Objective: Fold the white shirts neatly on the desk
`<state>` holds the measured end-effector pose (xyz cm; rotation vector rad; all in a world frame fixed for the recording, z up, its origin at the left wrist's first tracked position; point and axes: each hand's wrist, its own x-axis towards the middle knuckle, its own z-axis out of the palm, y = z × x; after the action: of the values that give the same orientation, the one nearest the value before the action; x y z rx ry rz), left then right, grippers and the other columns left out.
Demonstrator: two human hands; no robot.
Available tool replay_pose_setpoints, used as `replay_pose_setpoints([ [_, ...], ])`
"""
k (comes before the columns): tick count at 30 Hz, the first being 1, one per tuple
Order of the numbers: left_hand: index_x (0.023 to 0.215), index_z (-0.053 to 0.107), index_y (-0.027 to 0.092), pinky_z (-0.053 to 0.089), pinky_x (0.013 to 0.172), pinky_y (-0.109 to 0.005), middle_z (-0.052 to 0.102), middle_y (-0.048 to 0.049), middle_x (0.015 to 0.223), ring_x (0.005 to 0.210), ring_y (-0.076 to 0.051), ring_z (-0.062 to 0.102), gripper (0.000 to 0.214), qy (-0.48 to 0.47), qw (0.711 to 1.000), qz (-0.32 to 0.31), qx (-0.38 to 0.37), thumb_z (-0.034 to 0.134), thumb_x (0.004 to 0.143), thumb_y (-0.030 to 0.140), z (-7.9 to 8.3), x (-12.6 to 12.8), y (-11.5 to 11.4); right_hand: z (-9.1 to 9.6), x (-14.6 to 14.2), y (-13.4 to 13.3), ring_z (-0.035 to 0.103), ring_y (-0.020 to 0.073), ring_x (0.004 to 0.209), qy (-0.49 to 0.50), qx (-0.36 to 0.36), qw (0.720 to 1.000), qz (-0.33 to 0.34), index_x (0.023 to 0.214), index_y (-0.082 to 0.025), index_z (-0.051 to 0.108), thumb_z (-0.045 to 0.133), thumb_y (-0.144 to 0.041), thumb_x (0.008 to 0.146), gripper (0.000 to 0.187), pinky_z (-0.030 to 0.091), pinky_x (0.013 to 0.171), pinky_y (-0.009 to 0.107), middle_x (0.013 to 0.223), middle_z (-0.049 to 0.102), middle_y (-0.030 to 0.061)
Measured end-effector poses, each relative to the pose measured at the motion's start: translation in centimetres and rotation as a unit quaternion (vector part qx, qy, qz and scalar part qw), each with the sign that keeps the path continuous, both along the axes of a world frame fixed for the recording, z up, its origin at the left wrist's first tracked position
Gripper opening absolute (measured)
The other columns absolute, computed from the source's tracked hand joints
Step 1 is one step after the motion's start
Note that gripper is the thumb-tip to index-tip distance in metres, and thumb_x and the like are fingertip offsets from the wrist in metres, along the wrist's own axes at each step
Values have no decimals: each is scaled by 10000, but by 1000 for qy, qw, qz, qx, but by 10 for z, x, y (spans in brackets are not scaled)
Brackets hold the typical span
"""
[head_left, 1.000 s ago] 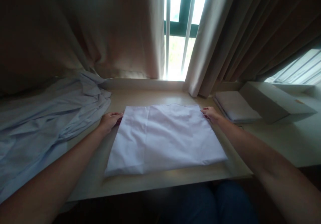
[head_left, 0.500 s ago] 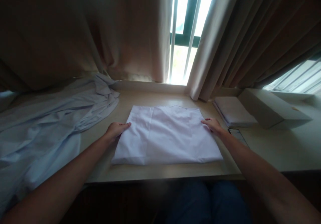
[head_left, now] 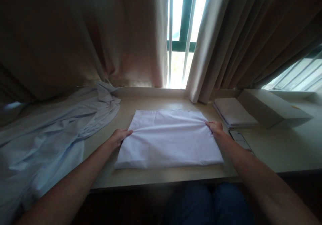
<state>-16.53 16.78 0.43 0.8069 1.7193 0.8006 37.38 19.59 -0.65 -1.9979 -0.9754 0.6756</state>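
Observation:
A folded white cloth (head_left: pixel 171 141), perhaps a garment, lies flat on the pale table in front of me. My left hand (head_left: pixel 120 136) pinches its left edge, thumb on top and fingers beneath. At the opposite edge my right hand (head_left: pixel 214 127) grips the cloth in the same way. A taut crease runs across the fabric from one hand to the other. The fingers under the cloth are partly hidden.
Crumpled white fabric (head_left: pixel 67 117) spreads over the table's left side. On the right are a folded white stack (head_left: pixel 233 112), a pale box (head_left: pixel 274 109) and a phone (head_left: pixel 240 139). Curtains (head_left: pixel 213 43) hang behind; the table's front edge (head_left: pixel 161 184) lies before my knees.
The cloth has been pulled tight between my hands, smoothing its wrinkles into one straight crease. Both hands keep hold of its side edges. The view has shifted slightly.

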Motion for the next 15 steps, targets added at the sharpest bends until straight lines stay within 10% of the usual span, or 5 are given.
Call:
replay_pose_setpoints([
  [15, 715, 681, 120, 409, 480, -281, 667, -82, 623, 572, -230, 615, 462, 152, 987, -32, 50, 749, 523, 535, -2, 11, 9, -13, 21, 0, 649, 256, 841, -175, -35, 982, 63, 830, -145, 745, 655, -490, 735, 369, 434, 661, 272, 844, 715, 128],
])
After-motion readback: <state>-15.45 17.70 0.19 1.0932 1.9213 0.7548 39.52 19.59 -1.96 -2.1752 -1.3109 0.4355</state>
